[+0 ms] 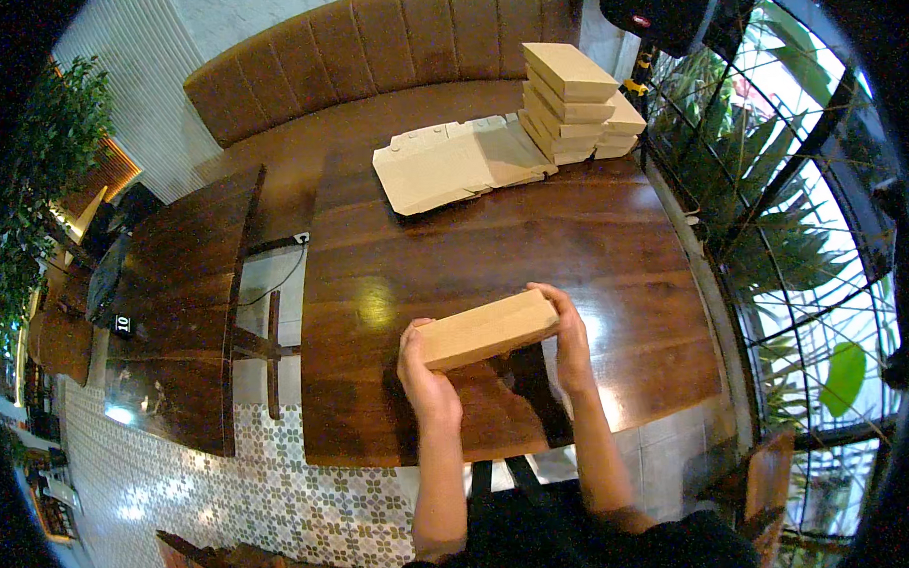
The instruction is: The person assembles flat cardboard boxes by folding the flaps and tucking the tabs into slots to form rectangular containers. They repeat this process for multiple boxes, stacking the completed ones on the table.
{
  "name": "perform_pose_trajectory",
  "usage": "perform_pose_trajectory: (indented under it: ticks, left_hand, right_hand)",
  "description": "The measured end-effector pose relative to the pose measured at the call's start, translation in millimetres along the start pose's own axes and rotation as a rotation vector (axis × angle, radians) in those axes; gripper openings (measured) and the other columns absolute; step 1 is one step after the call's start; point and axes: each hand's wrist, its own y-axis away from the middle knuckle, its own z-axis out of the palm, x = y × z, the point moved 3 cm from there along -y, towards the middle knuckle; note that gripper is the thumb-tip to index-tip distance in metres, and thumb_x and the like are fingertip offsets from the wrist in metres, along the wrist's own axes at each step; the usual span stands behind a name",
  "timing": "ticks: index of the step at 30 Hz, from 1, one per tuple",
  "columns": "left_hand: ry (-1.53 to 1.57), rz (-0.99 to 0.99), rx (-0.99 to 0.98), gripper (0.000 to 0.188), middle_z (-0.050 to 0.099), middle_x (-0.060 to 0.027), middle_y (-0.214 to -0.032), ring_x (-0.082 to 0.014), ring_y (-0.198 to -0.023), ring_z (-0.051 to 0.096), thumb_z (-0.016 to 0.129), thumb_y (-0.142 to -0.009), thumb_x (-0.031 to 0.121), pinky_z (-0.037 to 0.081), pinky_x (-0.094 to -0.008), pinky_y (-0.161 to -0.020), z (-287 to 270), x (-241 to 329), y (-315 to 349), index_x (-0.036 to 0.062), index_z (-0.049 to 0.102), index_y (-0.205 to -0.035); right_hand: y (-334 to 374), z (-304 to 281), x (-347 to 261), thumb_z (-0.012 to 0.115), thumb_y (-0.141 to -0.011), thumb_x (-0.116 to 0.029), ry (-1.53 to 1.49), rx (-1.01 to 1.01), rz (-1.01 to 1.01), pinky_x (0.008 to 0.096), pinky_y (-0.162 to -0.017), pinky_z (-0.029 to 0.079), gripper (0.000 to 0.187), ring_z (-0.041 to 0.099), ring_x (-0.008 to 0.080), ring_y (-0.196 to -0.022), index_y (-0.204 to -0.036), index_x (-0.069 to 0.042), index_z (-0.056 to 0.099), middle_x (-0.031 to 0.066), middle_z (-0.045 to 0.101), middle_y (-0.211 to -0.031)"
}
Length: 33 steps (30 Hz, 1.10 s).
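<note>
Between my two hands is a closed brown cardboard box (488, 329), tilted so that one long narrow side faces me. My left hand (428, 385) grips its left end, and my right hand (571, 338) is wrapped round its right end. The box is over the near part of a dark wooden table (424, 265); whether it touches the tabletop I cannot tell. Farther back lie flat, unfolded cardboard box blanks (455, 164). To their right stands a stack of folded cardboard boxes (570, 75), with a shorter pile beside it.
A brown padded bench (376, 46) runs along the back. On the left is a second wooden table (175, 314) with a small black number block (123, 326). Metal lattice and plants (762, 193) border the right side. Wooden chair backs show at the lower edge.
</note>
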Motion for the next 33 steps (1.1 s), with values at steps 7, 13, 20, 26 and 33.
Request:
perform_pose_trajectory:
  ticks: [7, 13, 20, 26, 33]
  left_hand:
    - [-0.165, 0.033, -0.059, 0.037, 0.063, -0.0096, -0.135, -0.0248, -0.130, 0.056, 0.057, -0.109, 0.036, 0.041, -0.0426, -0.114, -16, 1, -13, 0.0090, 0.057, -0.134]
    - [-0.389, 0.486, -0.296, 0.071, 0.046, -0.0155, -0.160, -0.0319, -0.151, 0.041, 0.068, -0.102, 0.044, 0.033, -0.0502, -0.123, 12, 41, 24, 0.0041, 0.043, -0.154]
    - [-0.358, 0.426, -0.206, 0.028, 0.072, -0.0165, -0.115, -0.0249, -0.109, 0.068, 0.058, -0.104, 0.020, 0.050, -0.0410, -0.104, 28, 37, 36, -0.0035, 0.067, -0.115]
    - [-0.293, 0.514, -0.185, 0.027, 0.071, -0.0146, -0.110, -0.0248, -0.106, 0.067, 0.052, -0.107, 0.019, 0.051, -0.0420, -0.102, 31, 24, 46, -0.0035, 0.067, -0.111]
    - [-0.299, 0.506, -0.099, 0.027, 0.072, -0.0146, -0.106, -0.0259, -0.104, 0.068, 0.049, -0.108, 0.018, 0.051, -0.0449, -0.104, 31, 23, 46, -0.0018, 0.068, -0.108]
  right_hand:
    - [5, 2, -32, 0.089, -0.083, -0.025, 0.343, -0.079, 0.084, 0.0369, -0.106, 0.050, 0.066, 0.064, 0.0222, -0.123, -0.141, -0.003, 0.064, 0.0132, 0.071, -0.134]
    - [5, 14, -74, 0.092, -0.068, -0.025, 0.773, -0.210, -0.517, 0.0454, -0.100, 0.049, 0.060, 0.065, 0.0331, -0.113, -0.125, -0.011, 0.078, 0.0103, 0.073, -0.120]
    - [19, 40, -50, 0.087, -0.081, -0.043, 0.228, -0.165, -0.440, 0.0526, -0.120, 0.035, 0.074, 0.055, 0.0367, -0.139, -0.141, -0.007, 0.062, 0.0191, 0.061, -0.146]
    - [27, 42, -15, 0.066, -0.093, -0.039, -0.063, -0.067, -0.233, 0.0450, -0.106, 0.049, 0.052, 0.065, 0.0331, -0.120, -0.130, -0.002, 0.063, 0.0192, 0.067, -0.128]
    - [27, 47, -11, 0.062, -0.098, -0.056, -0.128, -0.038, -0.085, 0.0442, -0.106, 0.047, 0.064, 0.061, 0.0305, -0.120, -0.128, 0.001, 0.062, 0.0177, 0.065, -0.124]
